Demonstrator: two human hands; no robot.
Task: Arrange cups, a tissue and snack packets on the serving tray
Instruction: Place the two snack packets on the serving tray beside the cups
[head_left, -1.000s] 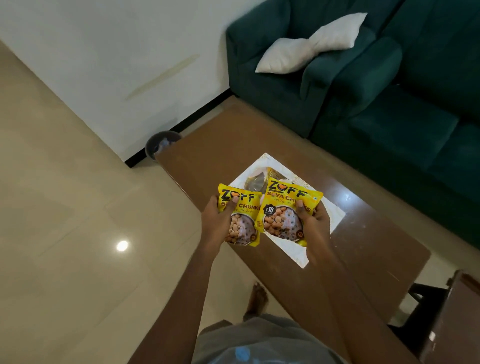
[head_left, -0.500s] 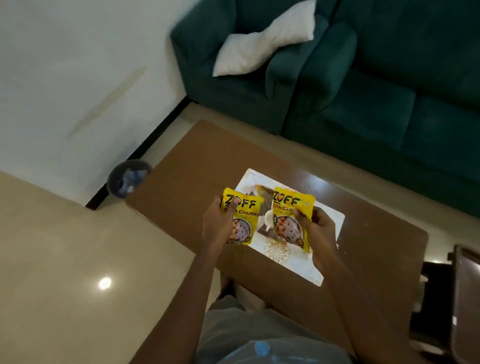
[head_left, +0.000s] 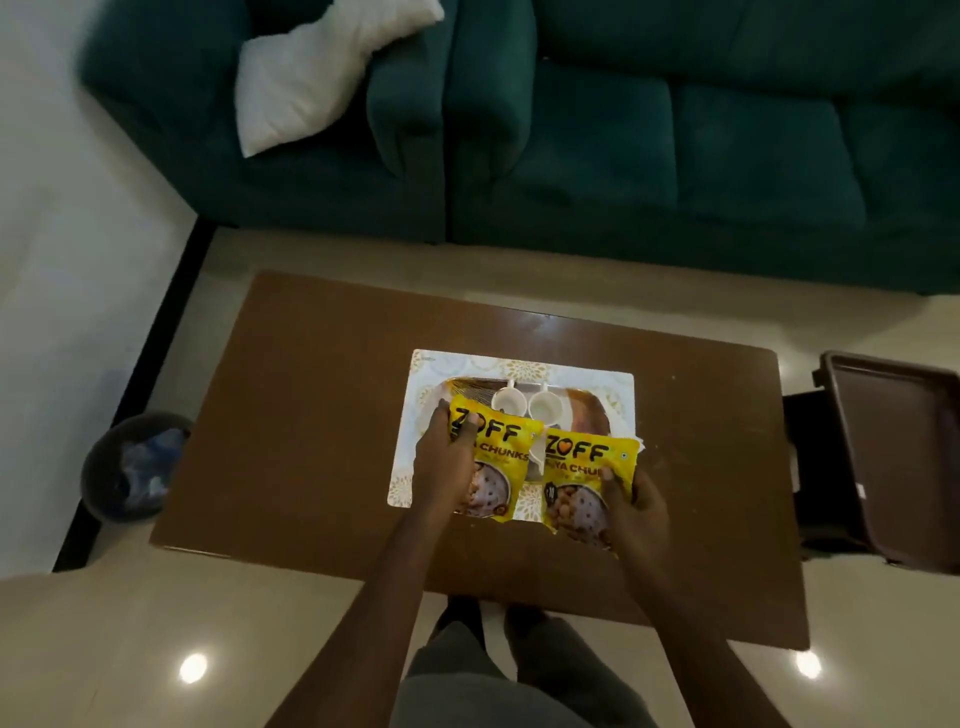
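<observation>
My left hand grips one yellow snack packet, thumb across its printed front. A second yellow snack packet is held by my right hand at its lower right corner. Both packets hover side by side over the near half of the serving tray, which lies on a white patterned mat on the brown table. Two white cups stand next to each other at the tray's far side. The near part of the tray is hidden behind the packets.
A dark green sofa with a white cushion runs along the far side of the table. A dark bin stands on the floor to the left. A dark brown chair sits at the table's right end.
The camera has swung round to face the table squarely. Both packets have come lower and nearer over the tray, and the two cups are now uncovered behind them.
</observation>
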